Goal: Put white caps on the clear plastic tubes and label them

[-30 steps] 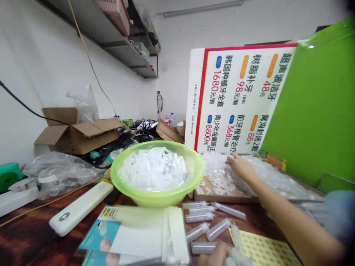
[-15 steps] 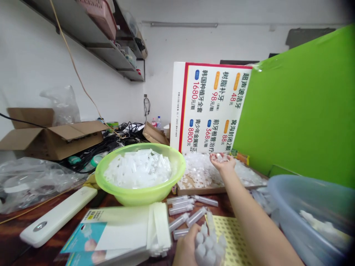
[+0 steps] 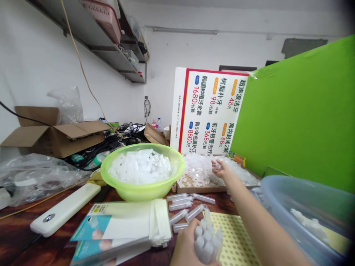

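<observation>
My left hand is at the bottom edge, closed round a bunch of clear plastic tubes that stand upright in it. My right hand reaches out over a pile of small clear caps on a cardboard sheet; its fingers curl round a few caps. Several loose tubes lie on the table between my hands. A green bowl full of white tubes stands to the left of the caps.
A yellow dotted sticker sheet lies under my right forearm. A blue basin stands at the right, packets and a white power bank at the left. Behind are a printed sign, a green board, a cardboard box and cables.
My right hand went from palm-down on the cap pile to lifted with caps in it, then drew slightly back. The view turned right, and the blue basin and my left hand's tubes came into view.
</observation>
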### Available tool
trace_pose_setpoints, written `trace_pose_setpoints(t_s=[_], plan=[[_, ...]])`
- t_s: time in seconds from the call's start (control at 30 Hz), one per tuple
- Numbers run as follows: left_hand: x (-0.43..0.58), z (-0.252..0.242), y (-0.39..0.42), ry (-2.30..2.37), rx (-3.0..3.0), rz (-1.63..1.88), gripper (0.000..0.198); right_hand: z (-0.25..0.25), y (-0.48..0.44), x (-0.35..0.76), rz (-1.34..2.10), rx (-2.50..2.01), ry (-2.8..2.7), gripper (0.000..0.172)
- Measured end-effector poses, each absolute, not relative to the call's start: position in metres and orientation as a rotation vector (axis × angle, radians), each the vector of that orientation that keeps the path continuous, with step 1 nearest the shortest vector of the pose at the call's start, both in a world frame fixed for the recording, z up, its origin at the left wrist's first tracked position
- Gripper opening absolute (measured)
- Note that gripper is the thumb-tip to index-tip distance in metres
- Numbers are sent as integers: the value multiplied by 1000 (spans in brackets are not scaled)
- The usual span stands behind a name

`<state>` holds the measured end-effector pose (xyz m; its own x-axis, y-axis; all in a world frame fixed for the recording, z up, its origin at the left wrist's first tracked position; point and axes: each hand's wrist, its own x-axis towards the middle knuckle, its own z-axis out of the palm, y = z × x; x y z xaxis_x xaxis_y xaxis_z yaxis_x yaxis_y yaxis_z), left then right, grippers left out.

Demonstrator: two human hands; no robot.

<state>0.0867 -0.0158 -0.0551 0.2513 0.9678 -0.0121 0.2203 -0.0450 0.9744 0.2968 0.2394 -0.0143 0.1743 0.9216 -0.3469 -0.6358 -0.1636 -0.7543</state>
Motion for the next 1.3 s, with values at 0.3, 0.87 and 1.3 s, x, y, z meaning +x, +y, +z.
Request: trace_pose_setpoints(t_s=[0.3, 0.87, 1.3], plan=[[86, -58, -16, 1079, 1497, 999, 40, -20, 213, 280, 1377, -1093, -654, 31], [55, -4, -29, 809, 1247, 1155, 48, -12, 87, 235, 1402, -900, -1363, 34], [20, 21, -21, 911, 1301, 781, 31, 4, 30, 247, 1596, -529, -1647, 21]])
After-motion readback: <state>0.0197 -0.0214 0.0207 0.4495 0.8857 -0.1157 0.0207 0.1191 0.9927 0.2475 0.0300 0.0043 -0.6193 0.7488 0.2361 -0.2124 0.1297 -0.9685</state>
